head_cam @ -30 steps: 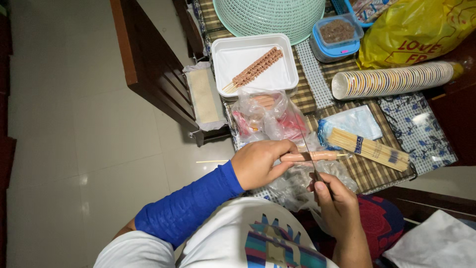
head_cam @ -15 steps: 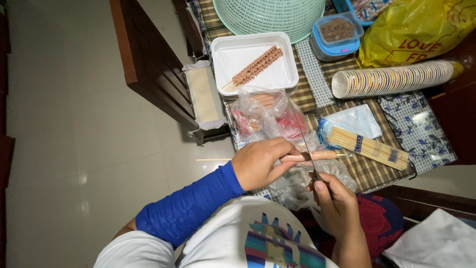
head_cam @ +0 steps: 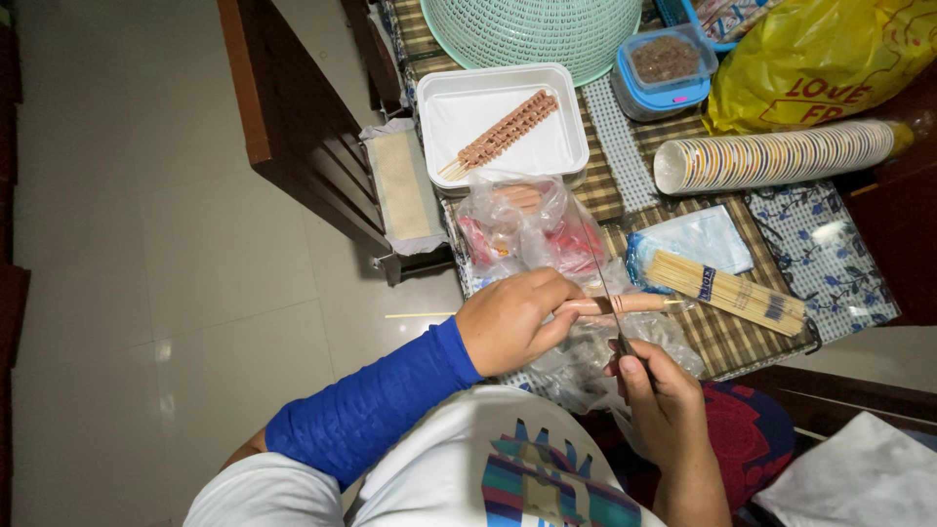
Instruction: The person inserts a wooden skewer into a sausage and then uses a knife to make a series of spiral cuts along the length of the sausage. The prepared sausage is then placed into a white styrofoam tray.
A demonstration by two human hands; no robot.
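1. Little has shifted since the earlier frames: your left hand (head_cam: pixel 512 322) still grips the skewered sausage (head_cam: pixel 610 305) out over the near edge of the table (head_cam: pixel 727 342), and your right hand (head_cam: pixel 664 405) has kept the knife (head_cam: pixel 607 293) across it, edging only slightly along.
2. Work from the big anchors inward. Far across the table sit the green basket (head_cam: pixel 532 29) and the white tray (head_cam: pixel 468 117) with one finished scored skewer (head_cam: pixel 503 132); use that piece as your pattern for cut spacing.
3. To the right lie the stack of paper cups (head_cam: pixel 781 156) and the bundle of bamboo skewers (head_cam: pixel 727 291); the plastic bag of sausages (head_cam: pixel 527 229) is just beyond your left hand.
4. Your left fingers are curled tight around the sausage's left end, thumb beneath; keep them behind the blade.
5. Your right fingers are closed on the knife handle. Judging by the thin blade, light shallow strokes should score without severing.
6. Turn the stick, not the knife.
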